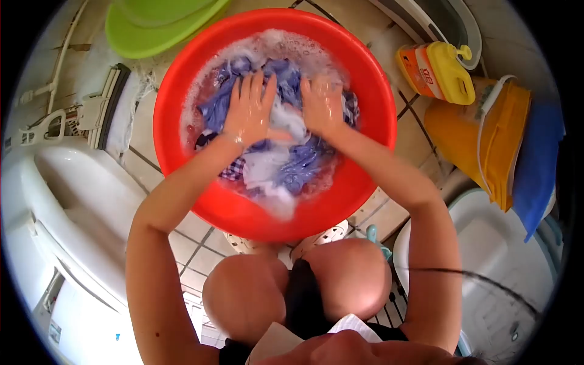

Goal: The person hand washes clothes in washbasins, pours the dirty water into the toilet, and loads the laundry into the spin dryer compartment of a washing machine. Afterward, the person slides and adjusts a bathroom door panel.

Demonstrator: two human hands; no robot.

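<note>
A large red basin (173,97) stands on the tiled floor, holding soapy water and a heap of wet clothes. Among them are a blue-purple garment (301,164), a white cloth (263,167) and a dark checked piece (233,170). My left hand (249,109) lies wet on the clothes at the left, fingers spread and thumb pointing right. Just right of it, my right hand (322,106) rests on the heap with its fingers stretched forward. Foam (283,42) rings the water. Neither hand grips anything that I can see.
A lime-green basin (152,36) sits at the back left, beside a squeegee-like tool (112,106). White toilet-like ceramic (85,201) fills the left. On the right are a yellow detergent jug (441,73), an orange bucket (462,131), a blue item (538,164) and a white tub (486,255).
</note>
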